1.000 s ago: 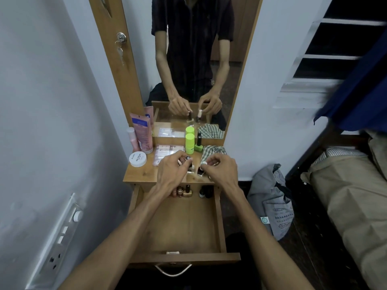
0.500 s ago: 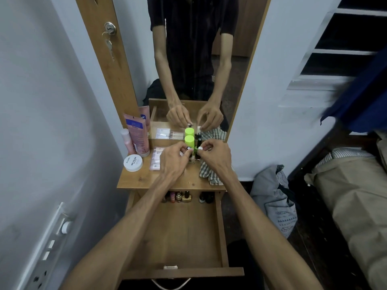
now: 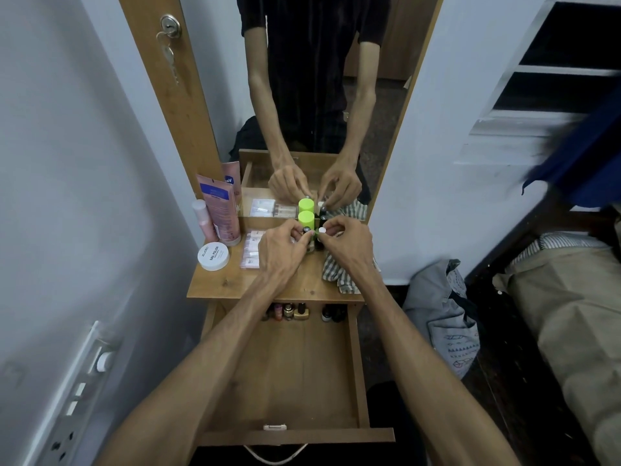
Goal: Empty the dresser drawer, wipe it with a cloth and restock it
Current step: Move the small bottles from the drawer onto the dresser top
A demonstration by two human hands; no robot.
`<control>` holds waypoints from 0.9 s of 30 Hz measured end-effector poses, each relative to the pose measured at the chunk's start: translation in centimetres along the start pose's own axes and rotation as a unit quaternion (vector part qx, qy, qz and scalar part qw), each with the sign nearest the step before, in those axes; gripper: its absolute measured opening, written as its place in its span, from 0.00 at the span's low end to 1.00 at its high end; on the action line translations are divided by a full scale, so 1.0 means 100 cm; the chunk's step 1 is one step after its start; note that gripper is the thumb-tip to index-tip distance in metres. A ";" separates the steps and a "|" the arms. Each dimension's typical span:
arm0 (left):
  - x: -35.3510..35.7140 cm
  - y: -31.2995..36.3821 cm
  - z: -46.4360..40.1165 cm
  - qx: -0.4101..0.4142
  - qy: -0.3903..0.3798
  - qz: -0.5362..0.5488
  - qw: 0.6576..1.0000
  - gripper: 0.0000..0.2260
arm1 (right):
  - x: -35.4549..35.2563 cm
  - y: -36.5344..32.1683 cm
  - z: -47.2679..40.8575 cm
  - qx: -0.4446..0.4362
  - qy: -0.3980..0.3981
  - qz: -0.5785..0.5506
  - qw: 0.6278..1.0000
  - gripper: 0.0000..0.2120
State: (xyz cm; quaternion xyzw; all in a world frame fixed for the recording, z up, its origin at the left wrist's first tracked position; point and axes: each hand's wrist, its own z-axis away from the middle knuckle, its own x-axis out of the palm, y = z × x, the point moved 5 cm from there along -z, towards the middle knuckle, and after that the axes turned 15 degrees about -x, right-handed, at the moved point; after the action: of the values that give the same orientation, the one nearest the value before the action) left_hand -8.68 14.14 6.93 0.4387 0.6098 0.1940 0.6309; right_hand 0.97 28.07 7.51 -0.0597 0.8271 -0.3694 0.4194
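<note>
The wooden drawer (image 3: 353,358) stands pulled out below the dresser top (image 3: 232,284). Several nail polish bottles (image 3: 289,311) line its back edge. On the dresser top, my left hand (image 3: 279,252) pinches a small dark-capped bottle (image 3: 306,230). Beside it my right hand (image 3: 347,247) pinches a white-capped bottle (image 3: 322,231). Both hands sit close to the mirror, next to a green-capped bottle (image 3: 306,219). A checked cloth (image 3: 337,275) lies under my right wrist.
A pink tube (image 3: 220,210), a slim pink bottle (image 3: 202,220), a white nail polish remover jar (image 3: 213,256) and clear packets (image 3: 252,250) sit on the left of the dresser top. A grey bag (image 3: 440,314) lies on the floor right; a bed (image 3: 571,314) beyond it.
Both hands moved away from the front edge of the dresser top toward the mirror, each carrying a small bottle, and now sit by the green-capped bottle.
</note>
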 end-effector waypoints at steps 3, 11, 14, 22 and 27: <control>-0.003 0.001 0.002 -0.014 0.001 0.000 1.000 0.11 | -0.004 -0.001 0.003 -0.008 0.001 -0.004 1.000 0.12; -0.018 -0.008 0.025 0.012 0.021 0.026 0.999 0.08 | -0.017 -0.006 0.030 -0.041 -0.004 -0.011 0.999 0.05; -0.023 -0.013 0.041 0.028 0.024 0.029 0.999 0.04 | -0.018 -0.008 0.045 -0.064 -0.030 -0.009 0.997 0.04; -0.023 -0.038 0.094 0.083 0.016 0.022 0.996 0.01 | -0.013 -0.018 0.100 -0.103 -0.057 -0.052 0.992 0.03; -0.021 -0.075 0.125 0.034 0.015 -0.001 0.999 0.05 | 0.014 -0.024 0.145 -0.064 -0.101 -0.034 0.992 0.03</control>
State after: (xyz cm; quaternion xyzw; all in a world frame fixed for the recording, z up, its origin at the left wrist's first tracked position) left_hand 0.50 4.46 0.69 0.4562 0.6263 0.1787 0.6064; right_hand 10.22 17.61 2.74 -0.1512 0.7997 -0.3220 0.4836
